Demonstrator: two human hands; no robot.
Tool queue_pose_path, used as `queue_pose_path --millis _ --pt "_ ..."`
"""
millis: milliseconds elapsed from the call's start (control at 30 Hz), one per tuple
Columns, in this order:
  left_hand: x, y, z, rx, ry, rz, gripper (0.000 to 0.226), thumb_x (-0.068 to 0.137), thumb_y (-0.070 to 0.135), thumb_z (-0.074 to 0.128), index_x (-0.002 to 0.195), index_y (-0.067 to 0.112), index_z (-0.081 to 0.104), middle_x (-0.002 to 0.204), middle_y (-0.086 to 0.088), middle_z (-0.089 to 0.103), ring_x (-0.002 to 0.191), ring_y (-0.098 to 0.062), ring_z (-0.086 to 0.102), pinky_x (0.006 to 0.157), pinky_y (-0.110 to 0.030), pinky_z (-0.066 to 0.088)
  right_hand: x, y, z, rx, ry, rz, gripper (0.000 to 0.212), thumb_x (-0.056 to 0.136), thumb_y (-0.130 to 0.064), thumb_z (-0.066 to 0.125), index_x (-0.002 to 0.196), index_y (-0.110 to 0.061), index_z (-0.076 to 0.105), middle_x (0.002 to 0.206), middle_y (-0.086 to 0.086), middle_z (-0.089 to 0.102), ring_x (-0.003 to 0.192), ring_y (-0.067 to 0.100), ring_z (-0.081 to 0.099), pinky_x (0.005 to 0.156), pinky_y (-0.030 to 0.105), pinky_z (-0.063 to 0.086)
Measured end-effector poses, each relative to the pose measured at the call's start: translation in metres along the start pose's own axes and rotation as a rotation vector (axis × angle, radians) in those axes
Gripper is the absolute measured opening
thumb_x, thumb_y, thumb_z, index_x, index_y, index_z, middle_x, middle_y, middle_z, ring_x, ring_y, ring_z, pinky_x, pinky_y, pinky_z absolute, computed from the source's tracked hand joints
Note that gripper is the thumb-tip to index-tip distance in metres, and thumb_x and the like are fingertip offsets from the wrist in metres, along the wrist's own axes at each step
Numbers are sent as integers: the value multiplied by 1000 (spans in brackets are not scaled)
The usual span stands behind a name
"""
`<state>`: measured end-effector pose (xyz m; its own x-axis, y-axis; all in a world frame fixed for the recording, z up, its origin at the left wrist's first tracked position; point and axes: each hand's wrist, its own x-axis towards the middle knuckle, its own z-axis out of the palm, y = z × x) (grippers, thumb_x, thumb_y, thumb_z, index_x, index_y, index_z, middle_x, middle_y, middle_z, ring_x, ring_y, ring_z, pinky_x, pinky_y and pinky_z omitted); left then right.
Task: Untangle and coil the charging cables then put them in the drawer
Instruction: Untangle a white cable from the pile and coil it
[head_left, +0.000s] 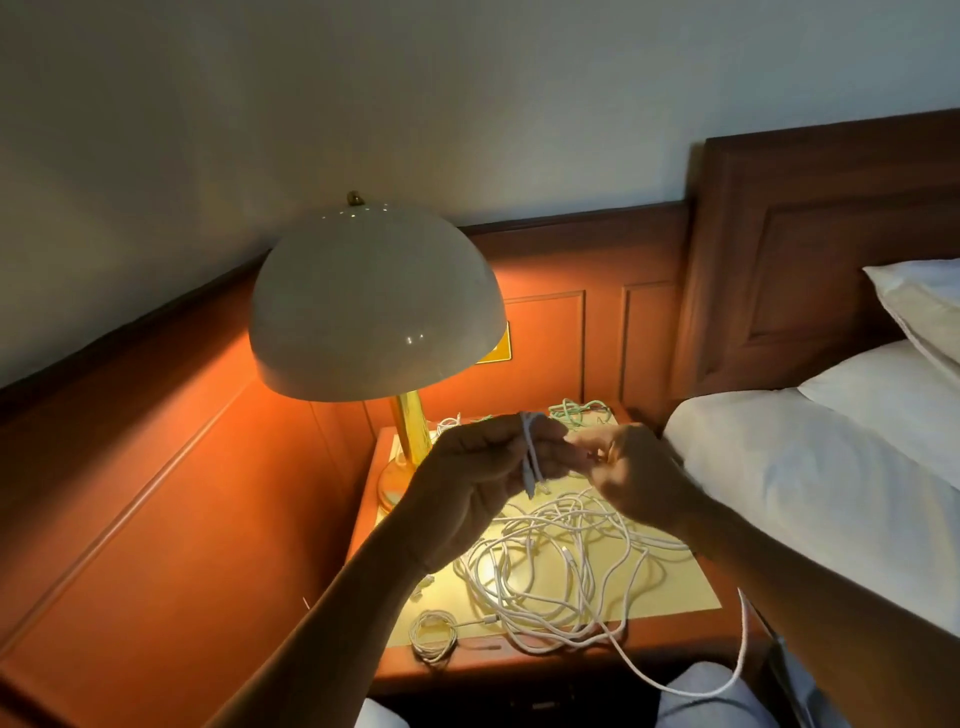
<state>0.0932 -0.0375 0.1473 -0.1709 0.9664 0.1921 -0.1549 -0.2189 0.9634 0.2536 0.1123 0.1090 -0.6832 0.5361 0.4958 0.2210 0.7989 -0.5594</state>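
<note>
Head view. The left hand (483, 478) curls its fingers round a short bundle of white cable (531, 452), held upright above the nightstand (680, 587), a plug end hanging just below the fist. The right hand (636, 480) meets it from the right, fingertips bent toward the bundle; whether they pinch a strand cannot be told, since shadow covers the contact. The loose tangle (561, 551) of white cables lies directly beneath both hands, spread across the tabletop, with one trailing strand (745, 634) dropping over the front edge toward the lap. By this layout, slack must come upward from below, and the right hand looks nearer to feed it. A small coil (434, 631) lies front left; a green cable (579, 410) lies at the back, right of the lamp (374, 312). The drawer cannot be made out in the dark front
</note>
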Motion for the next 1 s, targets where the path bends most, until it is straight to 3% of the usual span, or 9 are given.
queue_pose_path --millis 67,167,267,367,467,600,733,867,1000 --pt "3 -2 -6 -97 20 35 47 89 20 65 129 -4 61 137 -31 59 132 -42 56 110 -45 48 -8 1 10 37 -23 -26 14 93 -6 69 100 -13 78 86 -18 73 74 -10 67 67 13 56" --pt "10 -6 -6 -126 70 113 34 103 -2 42 134 -5 57 133 -18 66 128 -28 62 104 -34 52 -21 -2 23 33 -93 -50 20 97 -27 66 108 -16 78 93 -9 78 82 1 72 72 20 59" --pt "18 -17 -10 191 215 146 25 104 -3 45 117 -9 65 128 -6 71 122 -13 66 102 -27 53 -30 -9 26 -81 -124 -90 25 102 -39 55 97 -24 74 68 -19 63 62 -1 63 57 9 44" --pt "18 -34 -13 726 292 268 26 106 10 50 95 1 72 120 -3 74 104 2 70 88 -27 59 -39 -13 21 -173 -172 -117 27 105 -42 49 97 -26 69 70 -14 65 61 1 63 58 9 44" --pt "17 -49 -18 1053 184 369 28 108 21 49 120 13 72 119 -1 75 97 -2 72 77 -27 61 -41 -21 7 -287 -240 -89 28 102 -43 52 107 -25 73 86 -12 74 73 5 70 67 14 54" --pt "14 -56 -27 1204 2 408 22 106 11 52 100 7 73 113 1 75 101 -7 72 74 -5 52 -32 -32 -18 -310 -234 -112 23 97 -41 65 111 -28 77 94 -13 77 75 2 67 76 20 56" --pt "10 -57 -28 1015 -118 152 27 107 11 48 98 10 74 106 10 75 100 6 69 87 -18 55 -16 -33 -40 -304 -153 -203 14 91 -32 74 105 -32 79 97 -15 76 72 -8 58 67 11 39" --pt "8 -46 -10 653 -191 -85 38 102 2 40 101 9 77 100 -6 78 104 -20 73 105 -45 50 2 -29 -46 -97 7 -219 8 87 -30 77 92 -26 82 86 -17 73 70 -4 64 63 18 48" --pt "-1 -29 1 357 -200 -38 36 86 4 44 104 -7 73 99 -24 75 98 -36 72 96 -42 54 11 -22 -42 96 114 -94 6 82 -26 80 88 -25 82 84 -16 74 73 6 69 65 21 52"
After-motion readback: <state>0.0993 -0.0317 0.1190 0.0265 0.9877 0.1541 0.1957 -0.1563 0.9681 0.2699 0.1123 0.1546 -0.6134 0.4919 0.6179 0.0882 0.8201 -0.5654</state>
